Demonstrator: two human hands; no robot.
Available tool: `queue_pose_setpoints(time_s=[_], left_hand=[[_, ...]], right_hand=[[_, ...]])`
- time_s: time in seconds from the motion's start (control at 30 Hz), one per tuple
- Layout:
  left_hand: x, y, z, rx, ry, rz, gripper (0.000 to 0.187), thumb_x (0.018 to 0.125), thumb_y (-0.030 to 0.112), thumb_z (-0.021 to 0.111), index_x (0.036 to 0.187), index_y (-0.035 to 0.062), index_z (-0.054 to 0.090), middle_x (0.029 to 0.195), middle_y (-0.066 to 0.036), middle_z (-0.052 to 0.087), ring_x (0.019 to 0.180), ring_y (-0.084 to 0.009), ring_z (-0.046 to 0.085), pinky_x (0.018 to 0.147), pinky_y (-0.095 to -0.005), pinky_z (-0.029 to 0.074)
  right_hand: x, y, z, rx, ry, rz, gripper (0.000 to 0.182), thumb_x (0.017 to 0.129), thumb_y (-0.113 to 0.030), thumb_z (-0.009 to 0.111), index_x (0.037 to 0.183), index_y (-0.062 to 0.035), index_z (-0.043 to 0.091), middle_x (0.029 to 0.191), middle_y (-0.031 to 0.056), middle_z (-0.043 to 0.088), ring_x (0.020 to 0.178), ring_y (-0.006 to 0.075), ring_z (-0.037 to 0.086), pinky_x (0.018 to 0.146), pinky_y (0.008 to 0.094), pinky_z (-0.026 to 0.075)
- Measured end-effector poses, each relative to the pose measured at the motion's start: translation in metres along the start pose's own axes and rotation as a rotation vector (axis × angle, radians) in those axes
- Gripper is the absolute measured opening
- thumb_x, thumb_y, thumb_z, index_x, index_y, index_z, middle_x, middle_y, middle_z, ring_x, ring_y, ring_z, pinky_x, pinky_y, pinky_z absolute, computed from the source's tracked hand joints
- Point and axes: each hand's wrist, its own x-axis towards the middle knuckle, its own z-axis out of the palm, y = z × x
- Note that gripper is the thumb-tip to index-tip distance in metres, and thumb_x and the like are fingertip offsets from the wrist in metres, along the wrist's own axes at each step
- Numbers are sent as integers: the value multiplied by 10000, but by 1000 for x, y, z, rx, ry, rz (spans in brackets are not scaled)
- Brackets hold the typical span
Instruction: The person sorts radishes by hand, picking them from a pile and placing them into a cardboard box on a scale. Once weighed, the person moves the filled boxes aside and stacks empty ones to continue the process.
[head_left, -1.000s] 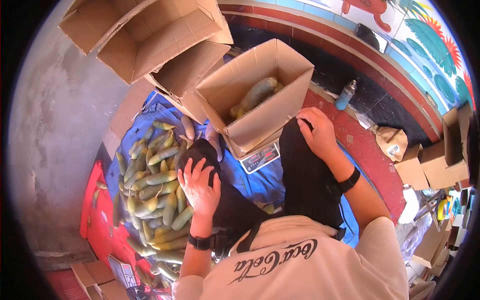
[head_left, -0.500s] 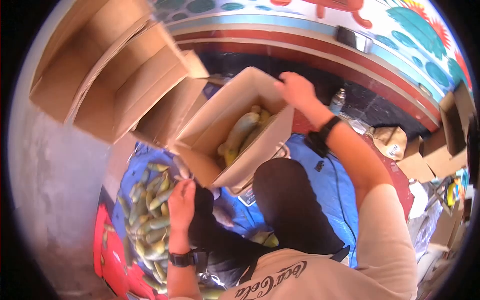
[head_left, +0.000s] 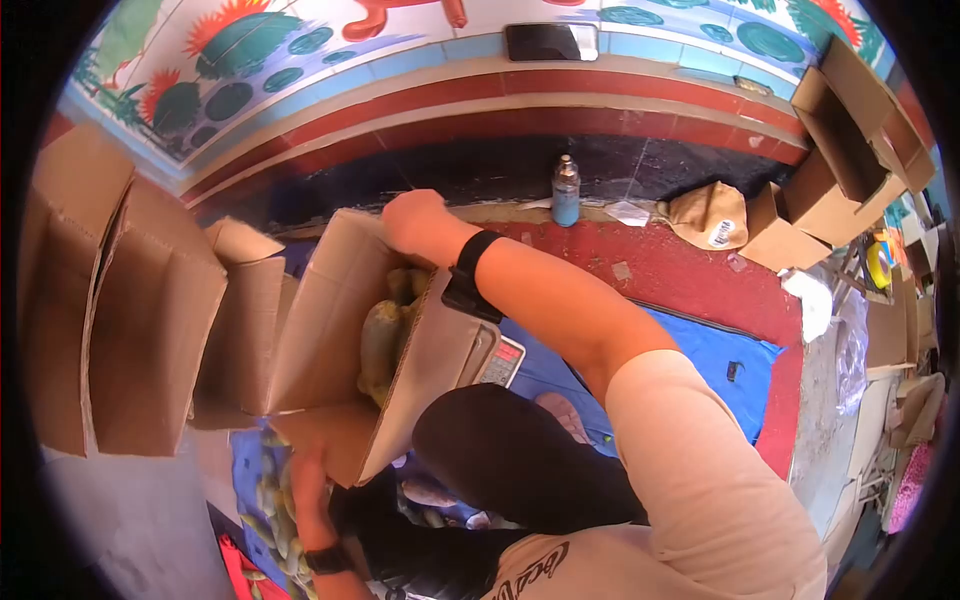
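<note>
A cardboard box [head_left: 335, 310] stands open at the top, with several long green-yellow fruits, like gourds or large cucumbers [head_left: 380, 340], inside. My right hand [head_left: 420, 228] is closed over its far rim. At the near left corner of the box is my left hand [head_left: 308, 475], closed against the cardboard, its fingertips partly hidden. Beside the box's right wall shows part of a scale with a keypad [head_left: 507, 358]. More of the long fruits [head_left: 275, 510] lie on a blue sheet below my left hand.
Several empty-looking cardboard boxes [head_left: 150, 320] crowd the left side. Along the painted wall stand a bottle [head_left: 566, 192], a brown paper bag [head_left: 708, 215] and more boxes [head_left: 850, 185]. A phone [head_left: 551, 43] rests on the ledge. My bent knee [head_left: 500, 440] is close to the box.
My view has swung right, so the box appears farther left. My left hand has come from beside the box onto its near corner. My right hand stays at the far rim.
</note>
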Motion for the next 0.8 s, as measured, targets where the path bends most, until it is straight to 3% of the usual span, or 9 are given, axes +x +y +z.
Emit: queue_pose_setpoints(time_s=[0.23,0.3,0.33,0.4,0.5,0.57,0.7,0.8], left_hand=[[-7,-3,-4,47,5,-51,226,897,239,526,954,35,606,717,-46,584,528,-120,533,411,-261,361],[2,0,0,141,98,158,213,820,197,544,887,4,608,632,-56,598,440,-128,518,346,-271,332],[14,-4,-5,145,99,150,213,820,197,544,887,4,608,632,-56,598,440,-128,518,346,-271,332],[39,-8,-18,346,153,444,220,821,189,541,893,-4,618,692,-52,617,510,-120,551,391,-272,369],[20,66,4,252,122,378,227,830,189,535,917,1,627,748,-53,631,579,-116,577,457,-261,408],[-7,116,25,257,-3,253,280,837,272,583,920,8,631,718,-53,579,607,-119,527,493,-264,385],[-30,154,67,192,-144,360,250,837,233,588,934,9,640,697,-48,594,595,-100,526,481,-264,383],[-68,180,117,190,-187,395,202,841,197,582,915,21,646,708,-42,614,569,-88,527,458,-264,374]], right_hand=[[-13,28,-4,35,-10,-91,219,775,-145,568,929,-101,717,962,124,683,916,280,658,720,379,525],[-24,43,-11,49,-24,-107,218,772,-136,565,925,-97,717,951,131,683,914,288,658,726,384,526],[-34,51,-20,36,-43,-66,215,766,-135,570,918,-96,716,946,136,682,914,296,656,731,388,527],[-49,74,-23,47,-38,0,229,753,-201,588,904,-75,706,934,153,675,899,318,649,750,408,524],[-71,120,-28,106,56,142,303,742,-313,623,886,-56,695,909,169,666,877,341,638,773,430,512],[-94,154,-37,80,84,153,319,744,-332,636,877,-47,690,893,181,661,879,344,633,775,436,504],[-171,202,-77,68,90,298,298,744,-307,634,879,-48,692,913,182,661,890,338,634,765,438,509],[-239,242,-79,55,243,325,326,786,-339,623,822,-19,672,822,215,637,830,381,613,739,464,477]])
